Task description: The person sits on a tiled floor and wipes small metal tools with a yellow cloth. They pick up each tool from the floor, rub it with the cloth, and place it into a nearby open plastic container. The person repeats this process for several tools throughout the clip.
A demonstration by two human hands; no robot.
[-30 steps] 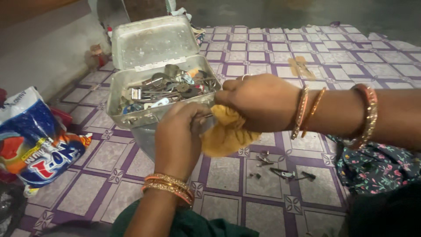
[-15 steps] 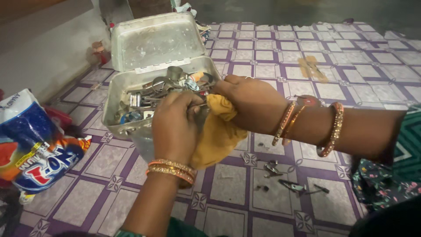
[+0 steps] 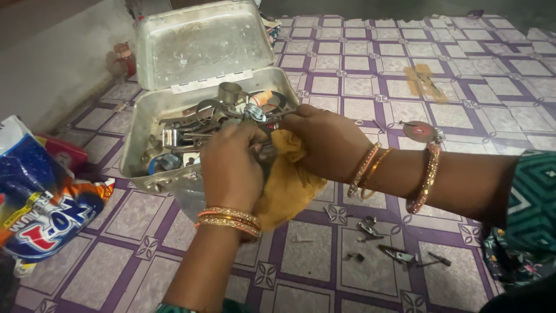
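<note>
An open metal box (image 3: 134, 133) full of several small metal parts (image 3: 202, 119) sits on the patterned floor mat, its lid (image 3: 202, 43) tipped back. Just in front of its near rim, my left hand (image 3: 229, 168) is closed around a small metal piece that is mostly hidden by the fingers. My right hand (image 3: 327, 142) grips a yellow cloth (image 3: 286, 182) and presses it against that piece. The cloth hangs down below both hands. Bangles ring both wrists.
A blue, white and orange plastic packet (image 3: 40, 203) lies at the left. Loose small metal pieces (image 3: 388, 246) lie on the mat (image 3: 463, 98) at lower right, a small round disc (image 3: 421, 131) beyond my right wrist. Floral fabric (image 3: 521, 261) is at the right edge.
The view has shifted, so the box and both hands sit lower and closer. The hands stay together on the cloth and metal piece, with small shifts of the fingers.
</note>
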